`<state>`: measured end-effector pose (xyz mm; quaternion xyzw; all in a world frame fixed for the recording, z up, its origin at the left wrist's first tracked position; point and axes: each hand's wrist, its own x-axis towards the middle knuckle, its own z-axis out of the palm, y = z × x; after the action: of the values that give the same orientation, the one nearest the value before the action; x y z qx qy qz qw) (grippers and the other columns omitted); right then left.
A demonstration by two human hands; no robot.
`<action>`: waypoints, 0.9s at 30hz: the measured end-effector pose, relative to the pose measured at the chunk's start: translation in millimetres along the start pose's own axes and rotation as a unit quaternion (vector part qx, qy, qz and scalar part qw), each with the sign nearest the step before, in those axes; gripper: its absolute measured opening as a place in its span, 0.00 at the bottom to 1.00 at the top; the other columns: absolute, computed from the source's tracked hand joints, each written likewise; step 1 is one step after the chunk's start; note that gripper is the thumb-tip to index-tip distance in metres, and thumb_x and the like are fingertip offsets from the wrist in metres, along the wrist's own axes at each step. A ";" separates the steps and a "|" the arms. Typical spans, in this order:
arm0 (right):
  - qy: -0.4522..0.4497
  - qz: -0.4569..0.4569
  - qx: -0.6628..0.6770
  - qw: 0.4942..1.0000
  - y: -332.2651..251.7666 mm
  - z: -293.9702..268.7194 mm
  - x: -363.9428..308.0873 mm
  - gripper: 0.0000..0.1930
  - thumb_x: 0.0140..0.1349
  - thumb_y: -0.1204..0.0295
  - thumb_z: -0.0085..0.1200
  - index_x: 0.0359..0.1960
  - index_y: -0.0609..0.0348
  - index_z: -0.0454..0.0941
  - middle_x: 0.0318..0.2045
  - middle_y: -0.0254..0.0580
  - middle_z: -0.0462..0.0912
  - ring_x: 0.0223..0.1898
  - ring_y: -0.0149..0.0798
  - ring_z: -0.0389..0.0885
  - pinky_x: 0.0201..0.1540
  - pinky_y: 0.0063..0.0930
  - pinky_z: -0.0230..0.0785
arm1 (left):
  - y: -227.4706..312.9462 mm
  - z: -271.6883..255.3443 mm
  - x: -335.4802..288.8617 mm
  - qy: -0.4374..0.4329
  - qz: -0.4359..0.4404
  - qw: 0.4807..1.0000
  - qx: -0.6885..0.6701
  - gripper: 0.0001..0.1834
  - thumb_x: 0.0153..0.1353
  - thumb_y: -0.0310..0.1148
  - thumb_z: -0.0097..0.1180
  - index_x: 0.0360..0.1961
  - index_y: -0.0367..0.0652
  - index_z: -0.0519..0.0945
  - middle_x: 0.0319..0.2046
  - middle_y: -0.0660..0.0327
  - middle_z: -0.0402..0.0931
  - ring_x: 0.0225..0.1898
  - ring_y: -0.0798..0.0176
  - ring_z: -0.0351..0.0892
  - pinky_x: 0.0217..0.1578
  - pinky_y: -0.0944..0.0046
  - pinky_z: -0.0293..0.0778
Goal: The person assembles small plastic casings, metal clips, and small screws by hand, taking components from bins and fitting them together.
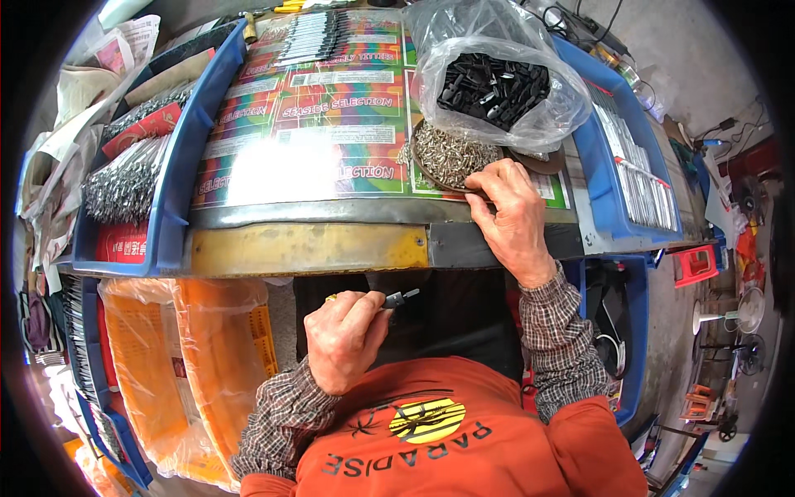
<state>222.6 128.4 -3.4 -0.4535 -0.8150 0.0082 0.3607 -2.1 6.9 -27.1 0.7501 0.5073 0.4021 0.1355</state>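
My left hand (344, 335) is closed in front of my chest, below the table's front edge. From its fingers a dark pen barrel (402, 298) with a thin tip sticks out to the right. My right hand (509, 211) reaches over the table edge, its thumb and forefinger bent close together at the near rim of a round dish. A heap of small silvery metal pieces (451, 156) fills that dish. Whatever lies between those fingertips is too small to make out. Just behind the dish, a clear plastic bag (567, 103) gapes around many black plastic parts (494, 87).
Blue bins flank the table: the left bin (178, 178) holds bundles of slim clear rods, the right bin (596, 178) pale slim pieces. A row of pens (310, 37) lies at the back of the printed tabletop (335, 124). Below left stands a plastic-lined orange crate (219, 331).
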 end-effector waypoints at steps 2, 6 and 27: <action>-0.001 0.000 -0.003 1.000 -0.5 -0.9 0.6 0.09 0.47 0.80 0.60 0.31 0.59 0.77 0.31 0.39 0.74 0.37 0.45 0.74 0.38 0.38 0.68 | -0.1 0.4 -0.4 -0.001 0.000 1.000 -0.006 0.12 0.46 0.20 0.65 0.33 0.40 0.79 0.24 0.57 0.76 0.24 0.56 0.76 0.26 0.61 0.71; -0.026 0.001 0.014 1.000 0.8 -3.8 4.6 0.07 0.47 0.80 0.59 0.29 0.59 0.76 0.31 0.40 0.73 0.36 0.46 0.73 0.38 0.39 0.67 | 1.2 0.3 0.4 -0.004 0.004 1.000 -0.003 0.11 0.46 0.20 0.65 0.32 0.40 0.79 0.24 0.57 0.76 0.24 0.56 0.76 0.26 0.61 0.71; -0.115 0.054 0.329 0.936 -66.2 -14.3 -41.3 0.07 0.51 0.82 0.62 0.31 0.64 0.77 0.28 0.39 0.79 0.26 0.29 0.76 0.28 0.21 0.69 | 13.6 -12.1 -0.1 -0.051 -0.055 0.995 -0.071 0.10 0.48 0.20 0.65 0.33 0.37 0.79 0.22 0.58 0.74 0.20 0.62 0.75 0.21 0.66 0.69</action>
<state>196.1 54.2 5.7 -0.3488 -0.7770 0.3474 0.3922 -2.3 -1.8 -11.1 0.7287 0.5110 0.3903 0.2356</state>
